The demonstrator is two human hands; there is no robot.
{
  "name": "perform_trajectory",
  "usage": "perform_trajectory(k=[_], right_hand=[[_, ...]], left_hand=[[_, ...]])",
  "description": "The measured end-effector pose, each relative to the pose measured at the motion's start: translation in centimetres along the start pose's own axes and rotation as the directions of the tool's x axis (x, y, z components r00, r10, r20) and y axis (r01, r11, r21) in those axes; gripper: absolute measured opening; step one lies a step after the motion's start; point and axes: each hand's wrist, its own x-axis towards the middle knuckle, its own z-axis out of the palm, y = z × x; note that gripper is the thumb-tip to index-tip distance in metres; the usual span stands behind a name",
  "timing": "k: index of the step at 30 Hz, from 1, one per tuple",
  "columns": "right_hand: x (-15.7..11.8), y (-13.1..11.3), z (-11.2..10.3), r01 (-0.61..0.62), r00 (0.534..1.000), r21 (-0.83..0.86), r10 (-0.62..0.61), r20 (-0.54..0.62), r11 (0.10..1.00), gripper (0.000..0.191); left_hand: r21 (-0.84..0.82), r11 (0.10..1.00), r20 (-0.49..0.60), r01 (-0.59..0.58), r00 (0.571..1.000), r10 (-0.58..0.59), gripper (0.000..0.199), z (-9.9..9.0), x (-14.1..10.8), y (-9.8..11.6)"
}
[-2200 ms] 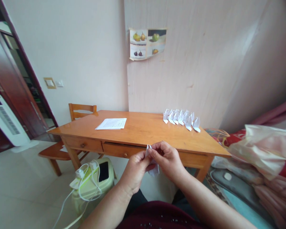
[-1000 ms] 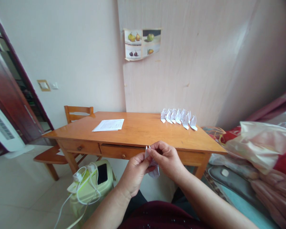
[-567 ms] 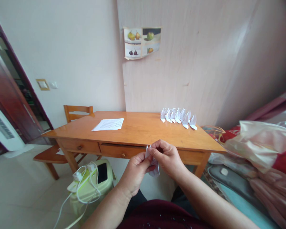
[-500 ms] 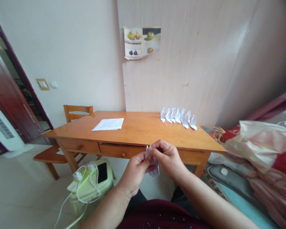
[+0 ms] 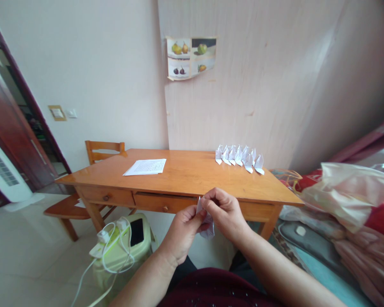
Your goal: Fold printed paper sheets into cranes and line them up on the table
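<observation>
Small white folded-paper piece (image 5: 206, 221) held in the air above the lap, just before the front edge of the long orange wooden table (image 5: 185, 177) — pinched between both hands. Left hand (image 5: 182, 232) closed on its lower part; right hand (image 5: 225, 213) with fingertips (image 5: 205, 201) nipped on the top corner. Best done by pressing the crease firmly, edges aligned — steady from below, no twisting.

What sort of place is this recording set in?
Most likely a room in a home: a wooden table with drawers and a chair, bedding at the right, a fruit poster on the wall. Both hands pinch a small folded paper.
</observation>
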Motion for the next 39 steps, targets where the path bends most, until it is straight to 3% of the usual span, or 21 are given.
perform_trajectory(k=[11, 18, 24, 28, 32, 39], right_hand=[[0.1, -0.2, 0.1, 0.003, 0.999, 0.003, -0.003, -0.042, 1.000, 0.014], [0.8, 0.0, -0.2, -0.016, 0.999, -0.015, 0.015, -0.052, 1.000, 0.026], [0.9, 0.8, -1.0, -0.011, 0.997, 0.019, 0.013, -0.083, 1.000, 0.026], [0.1, 1.7, -1.0, -0.043, 0.998, 0.064, 0.045, -0.039, 0.997, 0.023], [-0.9, 2.6, -1.0, -0.026, 1.000, -0.026, 0.026, 0.012, 0.999, 0.022], [-1.3, 3.3, -0.6, 0.107, 0.994, -0.169, -0.100, 0.048, 0.980, 0.018]], left_hand=[[0.001, 1.000, -0.017, -0.012, 1.000, 0.012, 0.033, 0.0, 0.1, -0.4], [0.000, 1.000, -0.057, 0.014, 0.998, -0.014, 0.034, 0.0, 0.1, -0.4], [-0.103, 0.994, -0.090, 0.021, 0.995, -0.030, 0.034, -0.6, 0.4, -0.3], [-0.171, 0.985, -0.109, 0.018, 0.993, -0.037, 0.033, -0.9, 0.6, -0.2], [-0.230, 0.973, -0.130, 0.004, 0.991, -0.035, 0.033, -0.8, 0.6, 0.0], [-0.268, 0.963, -0.167, -0.034, 0.986, -0.011, 0.031, -0.4, 0.7, 0.2]])
